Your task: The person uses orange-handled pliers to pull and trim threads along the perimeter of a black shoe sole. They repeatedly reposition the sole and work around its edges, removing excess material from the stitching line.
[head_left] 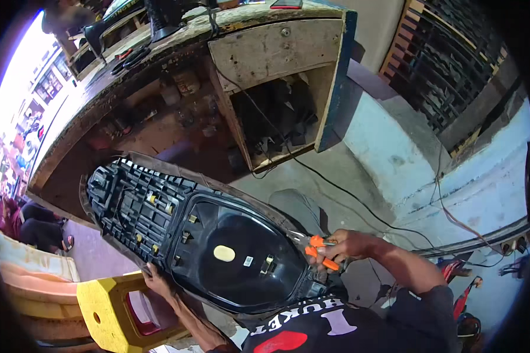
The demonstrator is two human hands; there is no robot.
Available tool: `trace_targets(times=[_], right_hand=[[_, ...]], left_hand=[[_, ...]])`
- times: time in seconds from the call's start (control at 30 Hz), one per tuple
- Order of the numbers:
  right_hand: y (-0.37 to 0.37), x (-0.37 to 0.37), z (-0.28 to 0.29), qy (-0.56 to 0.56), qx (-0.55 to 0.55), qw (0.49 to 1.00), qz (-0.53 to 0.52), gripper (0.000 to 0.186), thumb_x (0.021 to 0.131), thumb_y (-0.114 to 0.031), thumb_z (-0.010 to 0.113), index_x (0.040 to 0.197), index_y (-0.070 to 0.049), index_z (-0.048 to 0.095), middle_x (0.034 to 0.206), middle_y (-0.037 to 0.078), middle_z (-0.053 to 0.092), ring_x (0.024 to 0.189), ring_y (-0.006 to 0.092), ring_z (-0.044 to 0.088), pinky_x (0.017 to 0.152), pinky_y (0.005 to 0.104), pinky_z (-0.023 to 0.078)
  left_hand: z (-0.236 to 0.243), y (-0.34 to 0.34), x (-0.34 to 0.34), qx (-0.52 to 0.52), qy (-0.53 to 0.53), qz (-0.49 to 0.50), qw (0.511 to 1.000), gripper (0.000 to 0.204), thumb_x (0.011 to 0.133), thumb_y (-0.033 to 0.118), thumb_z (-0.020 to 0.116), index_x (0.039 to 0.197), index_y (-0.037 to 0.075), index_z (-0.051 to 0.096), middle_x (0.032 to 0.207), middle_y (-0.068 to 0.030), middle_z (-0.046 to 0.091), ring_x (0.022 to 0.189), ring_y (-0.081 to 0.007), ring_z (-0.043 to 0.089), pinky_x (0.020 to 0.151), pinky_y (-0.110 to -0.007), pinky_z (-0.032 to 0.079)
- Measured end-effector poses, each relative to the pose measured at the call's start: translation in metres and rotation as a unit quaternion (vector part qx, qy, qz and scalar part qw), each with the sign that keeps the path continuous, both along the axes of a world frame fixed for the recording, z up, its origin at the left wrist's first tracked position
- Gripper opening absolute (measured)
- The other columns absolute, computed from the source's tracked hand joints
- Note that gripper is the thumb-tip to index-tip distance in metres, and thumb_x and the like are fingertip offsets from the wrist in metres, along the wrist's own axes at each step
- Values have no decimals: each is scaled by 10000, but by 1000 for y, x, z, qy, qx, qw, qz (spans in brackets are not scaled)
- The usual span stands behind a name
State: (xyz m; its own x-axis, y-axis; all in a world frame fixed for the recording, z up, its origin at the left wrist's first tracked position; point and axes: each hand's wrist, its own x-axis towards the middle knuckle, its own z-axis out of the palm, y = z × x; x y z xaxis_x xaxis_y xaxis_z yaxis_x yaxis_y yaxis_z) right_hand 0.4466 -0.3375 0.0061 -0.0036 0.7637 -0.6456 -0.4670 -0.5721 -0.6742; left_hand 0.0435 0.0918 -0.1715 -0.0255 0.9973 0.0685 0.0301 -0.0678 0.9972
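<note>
An upturned scooter seat shows its black plastic base, with ribs at the narrow end, a deep well, small yellow pads and a brown cover edge around it. My left hand is closed on the seat's near edge at the lower left. My right hand is closed on orange-handled pliers, whose metal jaws are at the seat's edge on the right.
A worn wooden workbench bears a sewing machine and scissors. A cable runs down across the floor. A yellow plastic stool stands lower left. A seated person is at far left. A wall ledge is right.
</note>
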Motion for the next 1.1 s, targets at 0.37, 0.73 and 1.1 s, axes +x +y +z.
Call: trace_targets(times=[0.37,0.73,1.1], right_hand=[[2,-10,-27,-723,130,666,130,295,912,-268,682,1099,-40,676,904,171,644,811,359,697,694,459,586],[-6,12,8,-396,45,898,188,459,1054,-436,592,1058,1,731,953,144,741,923,260,736,817,355,570],[2,56,-1,-85,9,984,155,441,1042,-395,605,1044,12,777,1206,107,741,981,126,660,727,248,480]], left_hand=[[37,-27,18,54,17,30,998,612,1055,328,641,1437,-132,514,1325,-188,636,1121,-220,597,1029,-339,455],[48,-41,28,101,89,100,986,636,1052,361,632,1425,-142,522,1378,-257,615,1184,-283,599,1066,-386,448],[49,-44,33,93,114,109,983,619,1055,348,626,1441,-124,519,1406,-248,606,1209,-281,591,1097,-383,420]])
